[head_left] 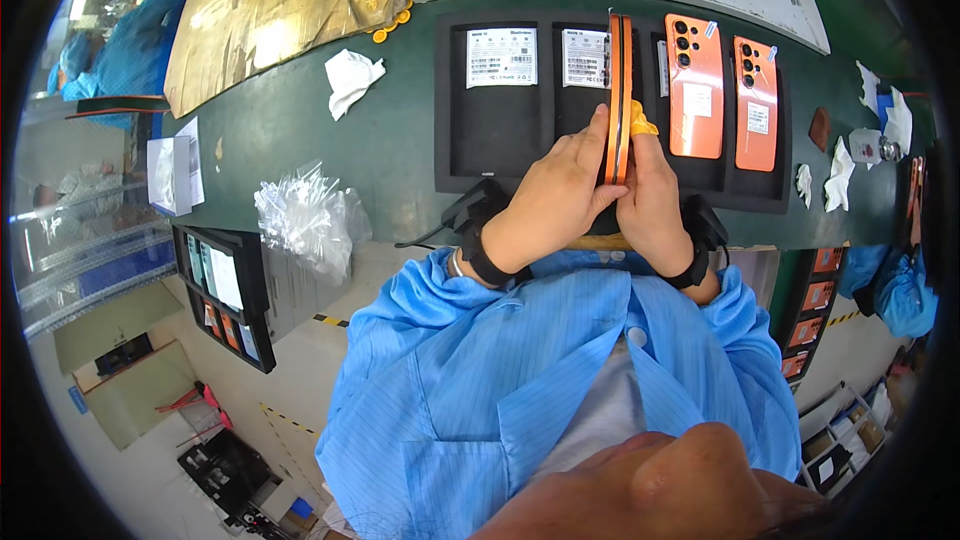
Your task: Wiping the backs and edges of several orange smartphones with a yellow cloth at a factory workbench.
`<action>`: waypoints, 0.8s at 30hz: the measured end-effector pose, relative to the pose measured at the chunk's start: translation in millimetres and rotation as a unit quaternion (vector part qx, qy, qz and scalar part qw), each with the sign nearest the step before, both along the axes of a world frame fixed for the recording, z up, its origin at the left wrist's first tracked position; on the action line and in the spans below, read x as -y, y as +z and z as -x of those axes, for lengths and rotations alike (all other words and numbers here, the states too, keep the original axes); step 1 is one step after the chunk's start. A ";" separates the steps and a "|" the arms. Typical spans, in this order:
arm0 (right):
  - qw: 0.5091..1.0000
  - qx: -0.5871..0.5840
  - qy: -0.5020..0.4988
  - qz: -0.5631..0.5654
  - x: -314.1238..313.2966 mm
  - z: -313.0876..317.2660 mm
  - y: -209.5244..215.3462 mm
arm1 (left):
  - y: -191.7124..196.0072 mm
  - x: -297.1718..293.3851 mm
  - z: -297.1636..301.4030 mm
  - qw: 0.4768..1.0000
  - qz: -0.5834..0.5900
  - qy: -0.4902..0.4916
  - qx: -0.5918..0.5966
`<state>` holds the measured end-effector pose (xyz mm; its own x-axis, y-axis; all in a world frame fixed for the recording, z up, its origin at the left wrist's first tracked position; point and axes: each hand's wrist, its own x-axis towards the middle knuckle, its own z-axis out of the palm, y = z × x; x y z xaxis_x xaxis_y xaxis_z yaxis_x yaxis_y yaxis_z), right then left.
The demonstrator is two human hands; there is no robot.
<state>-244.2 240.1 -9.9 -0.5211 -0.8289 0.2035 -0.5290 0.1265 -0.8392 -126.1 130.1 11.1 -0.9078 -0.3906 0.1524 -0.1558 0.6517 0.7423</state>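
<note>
left hand [556, 202]: grip closed on orange phone [619, 100], thumb up its left face | right hand [652, 202]: fingers wrapped on right face, yellow cloth [643, 122] tucked in | phone: edge-on, upright over black foam tray [497, 145] on green worktop [290, 125]

Dark green worktable [300, 130], pale floor [150, 460] with striped tape, bright even light

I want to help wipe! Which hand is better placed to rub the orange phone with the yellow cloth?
Probably the right hand: the yellow cloth sits at its fingers, against the orange phone. The left hand grips the phone upright.
</note>
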 end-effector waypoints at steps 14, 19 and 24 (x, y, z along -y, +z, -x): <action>0.992 0.123 -0.001 0.013 5.9 9.7 23.1 | 20.0 10.3 3.1 1.000 -0.029 0.000 0.009; 0.995 0.090 -0.003 -0.038 20.5 44.2 31.6 | 19.0 31.4 23.0 0.997 -0.082 0.008 -0.013; 0.990 0.118 -0.005 -0.081 34.1 42.8 38.4 | 11.1 43.0 45.6 0.981 -0.186 0.049 0.021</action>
